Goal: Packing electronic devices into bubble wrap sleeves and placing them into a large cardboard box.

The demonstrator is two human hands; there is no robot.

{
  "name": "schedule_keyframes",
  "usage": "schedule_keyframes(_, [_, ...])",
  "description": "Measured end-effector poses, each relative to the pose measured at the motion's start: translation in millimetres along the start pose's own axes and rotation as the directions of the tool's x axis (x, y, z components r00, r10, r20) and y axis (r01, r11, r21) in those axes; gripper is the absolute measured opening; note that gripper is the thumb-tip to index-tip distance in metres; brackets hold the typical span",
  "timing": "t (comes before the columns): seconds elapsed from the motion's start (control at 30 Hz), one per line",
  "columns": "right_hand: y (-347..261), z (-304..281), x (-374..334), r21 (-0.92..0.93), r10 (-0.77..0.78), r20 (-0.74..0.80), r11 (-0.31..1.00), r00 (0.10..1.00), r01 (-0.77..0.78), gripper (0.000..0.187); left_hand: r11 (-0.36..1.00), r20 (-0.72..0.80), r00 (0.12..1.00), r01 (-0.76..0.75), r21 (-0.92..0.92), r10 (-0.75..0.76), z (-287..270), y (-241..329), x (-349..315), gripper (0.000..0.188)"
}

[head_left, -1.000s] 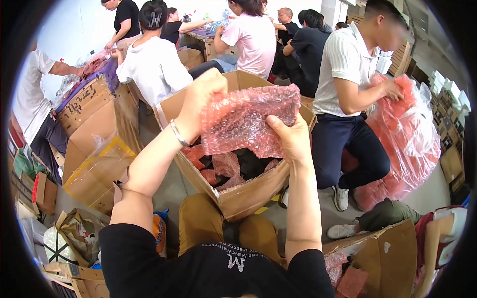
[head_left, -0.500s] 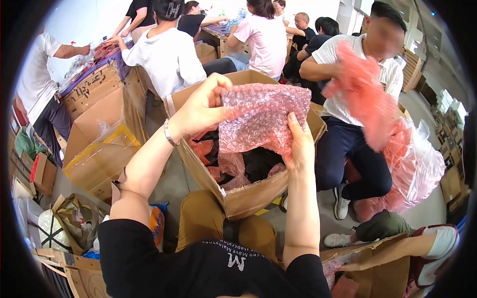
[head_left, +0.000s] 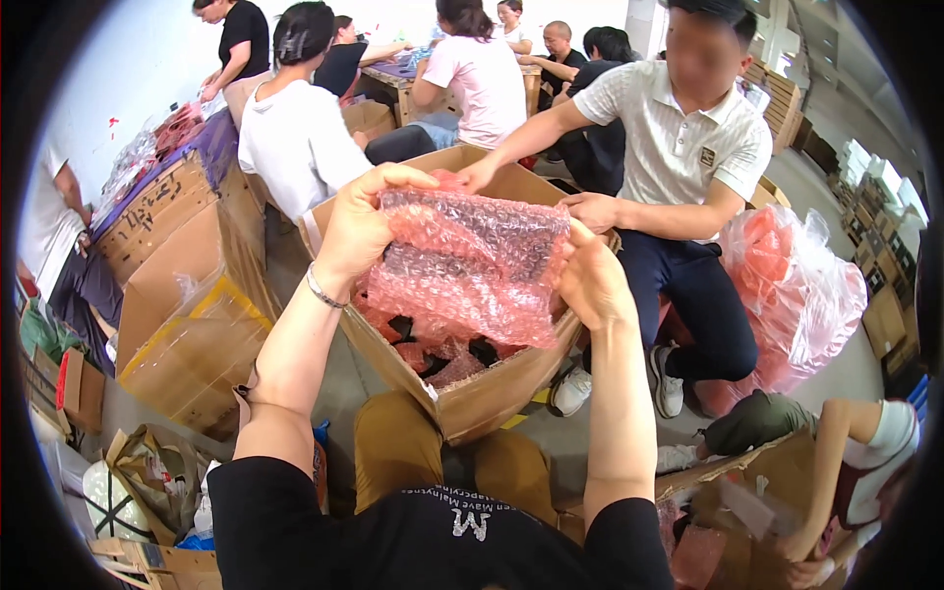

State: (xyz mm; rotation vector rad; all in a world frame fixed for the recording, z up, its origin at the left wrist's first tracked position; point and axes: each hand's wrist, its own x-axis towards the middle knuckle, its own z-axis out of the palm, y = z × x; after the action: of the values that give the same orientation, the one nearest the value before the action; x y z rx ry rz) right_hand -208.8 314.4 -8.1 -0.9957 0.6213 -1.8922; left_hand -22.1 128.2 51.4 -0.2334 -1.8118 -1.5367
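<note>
A pinkish-red bubble-wrap bag [head_left: 470,258] is stretched out between my two hands over an open cardboard box [head_left: 501,398]. My left hand [head_left: 369,221] pinches its upper left corner. On its right edge my right hand [head_left: 596,273] is closed, thumb and fingers on the film. Through the translucent wrap something darker shows, but I cannot tell what. Below it, in the box, lie several more red bubble-wrap pieces [head_left: 454,366] and dark items, partly hidden. Just behind my bag, a facing person's hands [head_left: 590,210] reach over the box.
A large clear sack of red wrap [head_left: 787,295] stands at the right. Another open cardboard box [head_left: 187,305] is on the left. At lower right, someone's arms reach into a box [head_left: 767,472]. Several people sit around tables [head_left: 167,211] at the back.
The bubble-wrap bag and my hands have shifted left and slightly down in view. The facing person has brought the raised red wrap down, and both their hands are now at the box.
</note>
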Motion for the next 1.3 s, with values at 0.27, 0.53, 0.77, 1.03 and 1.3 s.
schedule_keyframes(0.27, [-15,15,-18,-0.303,-0.002,-0.135,0.952,0.991,-0.04,0.032,0.983,0.146,0.989,0.045,-0.178,-0.019,25,-16,15,0.026])
schedule_keyframes(0.53, [-63,5,-66,-0.702,-0.469,-0.218,0.685,0.856,0.197,0.027,0.858,0.129,0.98,-0.196,0.474,0.153,60,-22,16,0.024])
schedule_keyframes(0.77, [-74,7,-98,-0.643,-0.61,-0.334,0.704,0.718,0.3,0.019,0.997,0.115,0.992,0.043,0.069,-0.05,96,-37,-1,0.018])
schedule_keyframes(1.03, [-76,15,-110,-0.785,-0.662,-0.269,0.572,0.7,0.239,0.019,0.996,0.132,0.989,0.06,0.066,-0.069,84,-29,4,0.074])
schedule_keyframes(1.3, [-73,21,-125,-0.724,-0.566,-0.203,0.636,0.799,0.266,0.031,0.923,0.464,0.839,0.37,-0.106,-0.283,109,-33,31,0.027])
